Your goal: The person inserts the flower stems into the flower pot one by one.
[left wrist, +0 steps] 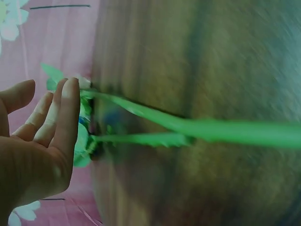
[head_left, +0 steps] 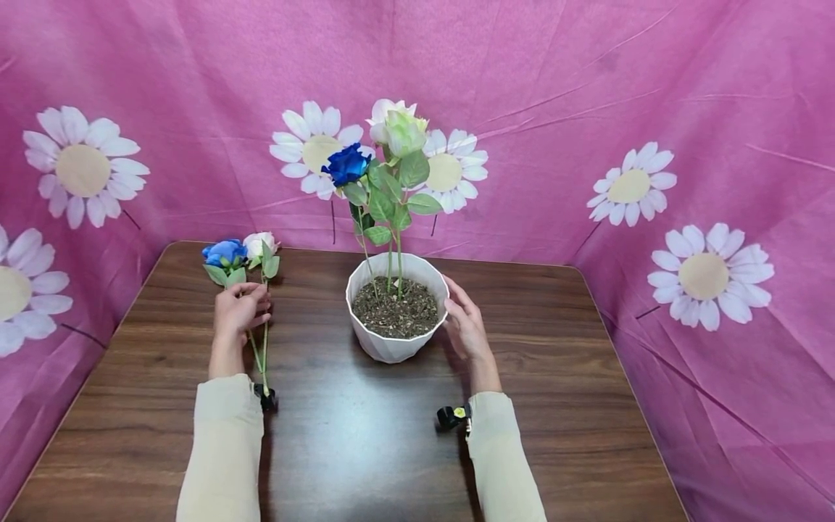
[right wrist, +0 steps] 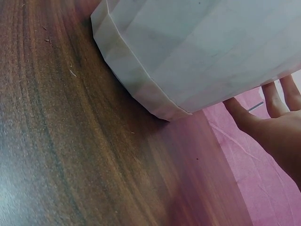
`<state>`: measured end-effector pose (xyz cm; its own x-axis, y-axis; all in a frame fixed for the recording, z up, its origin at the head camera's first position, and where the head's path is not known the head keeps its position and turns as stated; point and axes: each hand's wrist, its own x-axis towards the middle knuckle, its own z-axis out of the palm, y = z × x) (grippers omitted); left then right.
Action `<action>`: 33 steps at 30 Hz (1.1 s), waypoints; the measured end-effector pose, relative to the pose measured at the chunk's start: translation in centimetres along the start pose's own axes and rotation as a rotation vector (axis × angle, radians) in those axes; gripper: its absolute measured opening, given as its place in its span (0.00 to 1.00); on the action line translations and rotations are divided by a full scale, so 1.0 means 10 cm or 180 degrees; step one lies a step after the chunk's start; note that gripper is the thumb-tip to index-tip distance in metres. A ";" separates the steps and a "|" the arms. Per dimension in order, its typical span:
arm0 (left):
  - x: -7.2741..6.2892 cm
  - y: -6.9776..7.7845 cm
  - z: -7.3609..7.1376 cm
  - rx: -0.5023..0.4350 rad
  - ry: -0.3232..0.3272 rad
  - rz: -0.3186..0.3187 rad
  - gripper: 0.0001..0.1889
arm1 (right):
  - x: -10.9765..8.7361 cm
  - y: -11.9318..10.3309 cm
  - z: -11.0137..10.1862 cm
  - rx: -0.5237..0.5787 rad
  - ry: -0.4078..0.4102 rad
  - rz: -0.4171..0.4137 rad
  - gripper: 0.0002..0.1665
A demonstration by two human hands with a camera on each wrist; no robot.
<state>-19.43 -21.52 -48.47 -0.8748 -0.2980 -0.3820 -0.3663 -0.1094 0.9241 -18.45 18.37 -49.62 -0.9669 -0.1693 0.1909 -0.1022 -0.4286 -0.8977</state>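
A white faceted pot filled with soil stands mid-table. In it rise a blue rose, a pale green rose and a whitish rose partly behind that one. My right hand touches the pot's right side with extended fingers, seen also against the wall in the right wrist view. On the left lie a light blue rose and a pinkish-white rose. Over their green stems hovers my left hand; the left wrist view shows its thumb and fingers apart, gripping nothing.
The brown wooden table meets a pink cloth with printed daisies at the back and sides. A small black wrist camera sits at the right wrist, and another at the left.
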 end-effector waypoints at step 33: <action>0.22 -0.19 -0.03 0.1198 -0.0357 0.0041 0.24 | -0.01 -0.01 0.03 0.0014 0.0048 0.0042 0.31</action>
<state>-20.52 -22.26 -51.03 -0.9017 -0.1891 -0.3888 -0.4275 0.2552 0.8673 -18.32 18.20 -49.41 -0.9716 -0.1615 0.1730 -0.0884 -0.4304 -0.8983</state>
